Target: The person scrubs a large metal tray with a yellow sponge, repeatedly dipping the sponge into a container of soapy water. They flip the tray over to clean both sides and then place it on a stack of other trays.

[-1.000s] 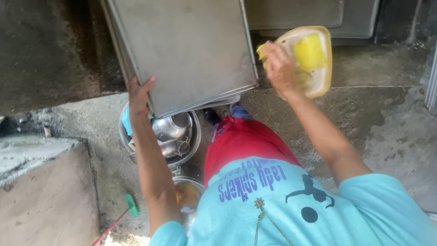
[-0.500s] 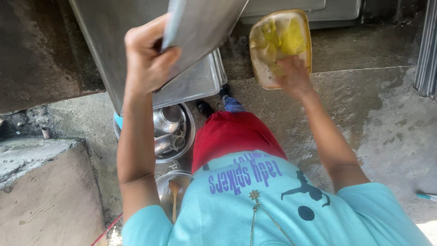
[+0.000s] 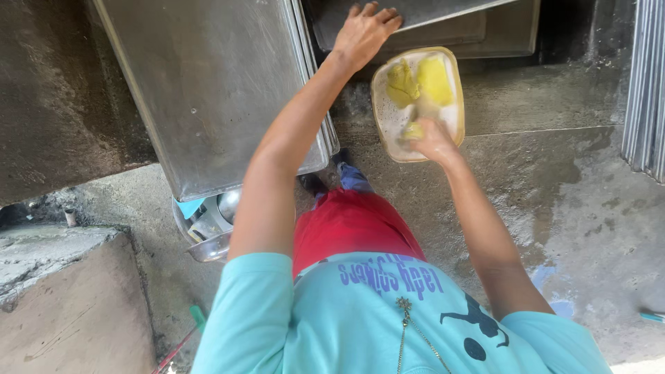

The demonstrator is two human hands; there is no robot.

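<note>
Hands are both stretched out ahead of the body, over a wet concrete floor point(image 3: 589, 208). The landmark is the large steel tray point(image 3: 208, 90) leaning upright.

The left hand point(image 3: 364, 31) lies palm-down on a darker flat tray point(image 3: 443, 24) just to the right of the large steel tray and past its top edge. Its fingers point(image 3: 384, 15) are spread and nearly straight, pressing rather than gripping. Whether the thumb hooks under the edge cannot be told.

The right hand point(image 3: 433, 138) is closed on the near rim of a shallow plastic tub point(image 3: 388, 104), which is held off the floor to the right of the large steel tray. Yellow sponges point(image 3: 422, 79) sit in the tub. The fingertips are hidden by the rim.

The flat hand seems to be steadying or shifting the darker tray, and a spread palm on wet metal slips easily. Curling the fingers over an edge would give better control. The tub is pinched at one end only, so it is best kept level and near the body, or the sponges may slide out.

Below the large steel tray a metal basin point(image 3: 208, 235) of utensils stands by the feet, so any tray that moves should be kept from dropping onto it.
</note>
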